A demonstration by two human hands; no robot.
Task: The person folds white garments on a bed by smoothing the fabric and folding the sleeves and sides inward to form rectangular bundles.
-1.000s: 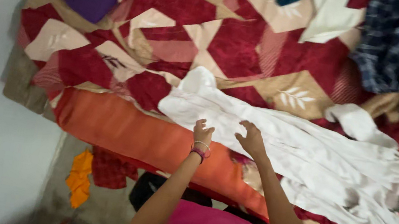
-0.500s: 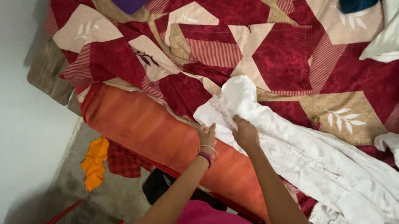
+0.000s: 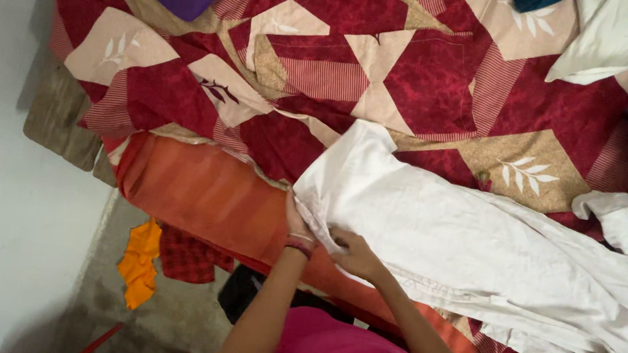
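left hand [image 3: 297, 222]: fingers pinching white garment [image 3: 478, 253] near edge, moved nearer
right hand [image 3: 352, 251]: fingers gripping same hem, pulled back
garment: now flatter on quilt [image 3: 430, 77]

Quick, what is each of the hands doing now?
Left hand: gripping the corner of the white garment.
Right hand: gripping the same garment's near edge.

left arm: stretched forward from my body | my left hand [image 3: 298, 221]: fingers closed in a pinch, bangles on wrist | right arm: angled inward | my right hand [image 3: 352, 251]: fingers curled shut, just beside left
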